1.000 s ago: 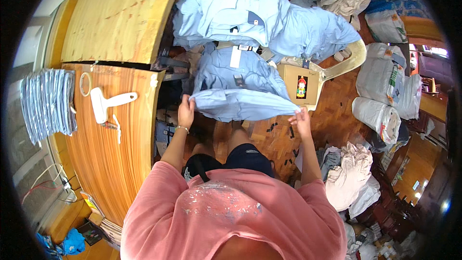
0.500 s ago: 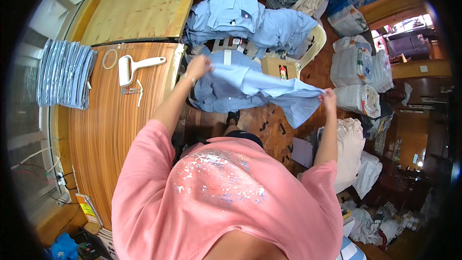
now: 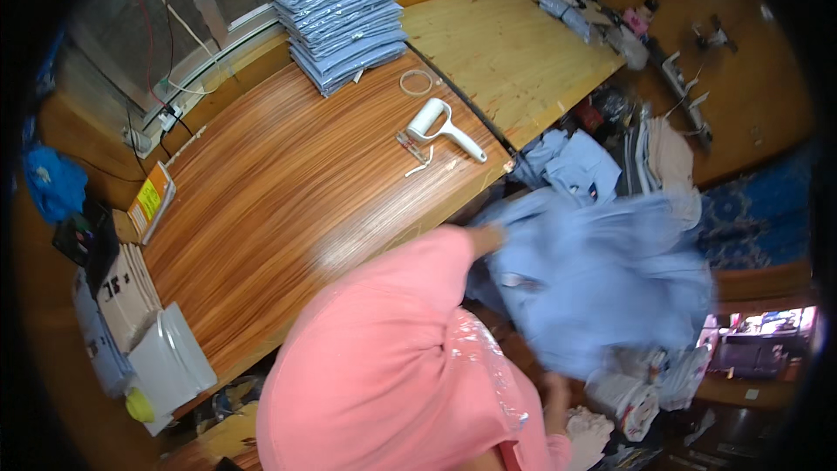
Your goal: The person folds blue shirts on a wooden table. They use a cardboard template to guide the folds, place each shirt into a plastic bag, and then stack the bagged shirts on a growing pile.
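Observation:
A light blue shirt [image 3: 610, 283], smeared by motion, is spread in the air off the right side of the table. My left hand [image 3: 490, 238] grips its edge close to the table corner; the fingertips are lost in the cloth. At the shirt's lower edge is my right hand [image 3: 555, 391], blurred, closed on the fabric. On the wood-grain table [image 3: 288, 209] lie a white lint roller [image 3: 445, 128], a ring of clear tape [image 3: 416, 82] and a small cutter-like tool [image 3: 411, 148]. A tall stack of bagged folded blue shirts [image 3: 340, 22] stands by the window.
More blue shirts [image 3: 571, 161] are piled beyond the raised one. A pale yellow table [image 3: 506, 57] adjoins the far side. White wrapped bundles [image 3: 623, 406] sit at lower right. Folded garments and a clear plastic bin [image 3: 174, 353] stand at the table's left end.
My view has swung left toward the table, and my body leans over. The shirt, stretched narrow between my hands before, is now flung out wide.

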A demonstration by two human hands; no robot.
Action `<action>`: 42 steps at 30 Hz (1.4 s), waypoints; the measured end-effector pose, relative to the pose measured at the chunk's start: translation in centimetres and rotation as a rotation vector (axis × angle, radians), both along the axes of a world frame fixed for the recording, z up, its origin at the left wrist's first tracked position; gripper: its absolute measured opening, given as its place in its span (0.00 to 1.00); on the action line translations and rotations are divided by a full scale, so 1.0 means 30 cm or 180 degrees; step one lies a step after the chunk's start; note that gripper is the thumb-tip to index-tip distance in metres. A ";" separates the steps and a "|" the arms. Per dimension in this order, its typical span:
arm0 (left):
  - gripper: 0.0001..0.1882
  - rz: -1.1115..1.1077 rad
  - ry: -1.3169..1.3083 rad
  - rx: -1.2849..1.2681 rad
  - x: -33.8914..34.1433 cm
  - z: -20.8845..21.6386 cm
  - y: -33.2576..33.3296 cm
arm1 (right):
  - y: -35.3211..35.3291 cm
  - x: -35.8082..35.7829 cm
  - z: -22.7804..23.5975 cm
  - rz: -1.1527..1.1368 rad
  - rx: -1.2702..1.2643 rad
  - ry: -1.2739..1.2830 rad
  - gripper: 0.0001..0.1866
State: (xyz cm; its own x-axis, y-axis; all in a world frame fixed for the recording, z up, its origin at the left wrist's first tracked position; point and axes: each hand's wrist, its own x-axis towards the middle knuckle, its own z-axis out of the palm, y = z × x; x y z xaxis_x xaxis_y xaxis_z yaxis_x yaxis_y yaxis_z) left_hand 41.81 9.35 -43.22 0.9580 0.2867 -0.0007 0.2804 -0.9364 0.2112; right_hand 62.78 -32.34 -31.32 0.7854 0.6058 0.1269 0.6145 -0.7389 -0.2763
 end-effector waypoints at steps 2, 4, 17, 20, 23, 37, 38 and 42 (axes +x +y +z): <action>0.09 -0.0041 0.1575 -0.0633 -0.058 -0.127 -0.223 | -0.204 -0.043 -0.291 -0.0100 -0.1265 0.0831 0.14; 0.10 0.0023 0.1211 -0.1084 -0.084 -0.007 -0.379 | -0.435 -0.042 -0.394 -0.0377 -0.1192 0.1133 0.15; 0.18 0.1073 0.0221 -0.1614 -0.596 0.488 -0.412 | 0.056 0.120 -0.077 -0.0391 -0.0184 0.2085 0.21; 0.26 0.1973 -0.0307 -0.3107 -0.703 0.717 -0.431 | 0.308 0.078 0.122 -0.0055 0.1222 0.3900 0.23; 0.26 0.2398 -0.1305 -0.5195 -0.816 0.893 -0.472 | 0.509 0.068 0.243 0.0830 0.2036 0.5249 0.26; 0.16 0.1738 -0.5991 -0.2947 -1.012 1.562 0.056 | 1.385 -0.401 1.203 0.4673 0.3428 0.2324 0.41; 0.14 0.1616 -0.6029 -0.2372 -1.062 1.618 0.109 | 1.435 -0.456 1.259 0.4928 0.3341 0.2081 0.42; 0.13 0.0876 -0.6045 -0.1811 -1.211 1.811 0.254 | 1.455 -0.599 1.507 0.4770 0.3718 0.3040 0.43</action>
